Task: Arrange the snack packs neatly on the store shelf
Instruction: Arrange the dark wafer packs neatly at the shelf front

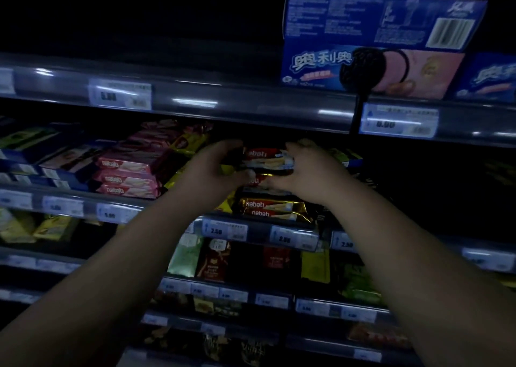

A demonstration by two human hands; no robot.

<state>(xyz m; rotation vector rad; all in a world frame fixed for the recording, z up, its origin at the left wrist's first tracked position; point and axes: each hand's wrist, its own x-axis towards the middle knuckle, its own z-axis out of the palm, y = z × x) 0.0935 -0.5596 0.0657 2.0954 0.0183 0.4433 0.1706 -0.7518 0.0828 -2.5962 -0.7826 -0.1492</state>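
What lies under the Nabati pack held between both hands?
Under the held pack, gold Nabati packs lie stacked on the shelf. Both hands hide the packs directly beneath.

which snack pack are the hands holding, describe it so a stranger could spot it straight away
Find the big blue cookie box on the top shelf; directly below it, one shelf down, both hands meet. The left hand and right hand grip a dark nabati pack at its ends, above the gold-edged stack, unlike the pink nabati packs further left.
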